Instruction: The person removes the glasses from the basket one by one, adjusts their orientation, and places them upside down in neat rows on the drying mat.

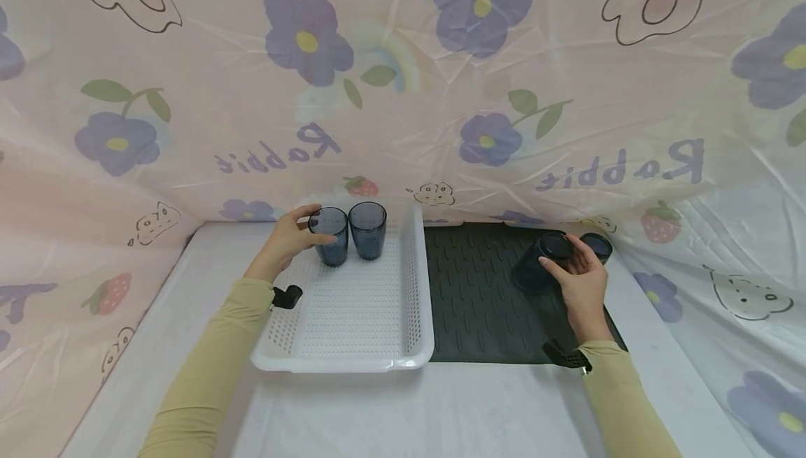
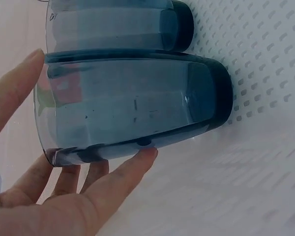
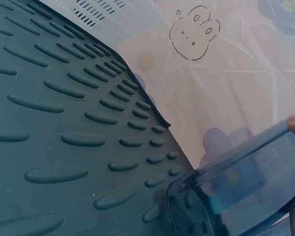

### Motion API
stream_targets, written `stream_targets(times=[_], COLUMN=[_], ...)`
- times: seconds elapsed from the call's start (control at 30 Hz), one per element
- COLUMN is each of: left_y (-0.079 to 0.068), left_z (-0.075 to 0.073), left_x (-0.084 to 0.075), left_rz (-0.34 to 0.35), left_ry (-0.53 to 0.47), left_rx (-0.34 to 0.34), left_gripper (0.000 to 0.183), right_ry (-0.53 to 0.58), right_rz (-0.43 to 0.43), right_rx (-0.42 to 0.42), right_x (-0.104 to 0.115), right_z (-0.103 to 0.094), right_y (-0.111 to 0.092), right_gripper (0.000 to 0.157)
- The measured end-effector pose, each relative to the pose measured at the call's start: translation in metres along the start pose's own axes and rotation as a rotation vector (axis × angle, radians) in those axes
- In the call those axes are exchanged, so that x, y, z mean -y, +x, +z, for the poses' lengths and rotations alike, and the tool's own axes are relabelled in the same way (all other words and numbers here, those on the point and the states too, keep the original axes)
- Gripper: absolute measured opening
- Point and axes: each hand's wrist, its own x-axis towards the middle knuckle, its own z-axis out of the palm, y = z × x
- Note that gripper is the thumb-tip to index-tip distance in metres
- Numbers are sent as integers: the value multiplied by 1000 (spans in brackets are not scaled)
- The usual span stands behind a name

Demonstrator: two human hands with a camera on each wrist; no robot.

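Observation:
Inside the white plastic basket [image 1: 343, 363], two blue-tinted drinking glasses stand side by side, mouths up. My left hand [image 1: 286, 241] grips the left glass [image 1: 334, 252], thumb and fingers on its sides near the rim; the left wrist view shows its thick base at the perforated basket floor. The second glass [image 1: 369, 238] is close against it on the right. Over the black ridged mat [image 1: 472, 304], my right hand [image 1: 585, 290] holds another blue glass [image 3: 246, 187] upside down, its rim at the mat. Whether the rim fully rests there I cannot tell. One more dark glass [image 1: 599, 245] is partly hidden behind that hand.
The mat lies directly right of the basket on a white-covered table [image 1: 478, 409]. A floral plastic curtain [image 1: 403, 108] rises behind both and closes in the sides. Basket walls stand up around the two glasses.

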Motion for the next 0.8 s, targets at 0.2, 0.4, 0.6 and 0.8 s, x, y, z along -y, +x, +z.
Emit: stream_targets(times=[0.2,0.4,0.6,0.8], left_y=[3,4,5,5], left_z=[1,1,2,1], left_x=[2,3,5,5], left_rz=[-9,-20,-25,-26], left_ry=[6,0,-7,-7], left_rx=[1,15,8,1], left_gripper=[85,88,90,90], right_ry=[5,-2,-98,-173], right_rz=[24,54,-9,-82], right_rx=[-30,-42,-45,-85], right_x=[-4,-4,-8,-14], right_z=[1,2,3,4], right_y=[0,-2,-2,-2], right_gripper=[66,67,67,69])
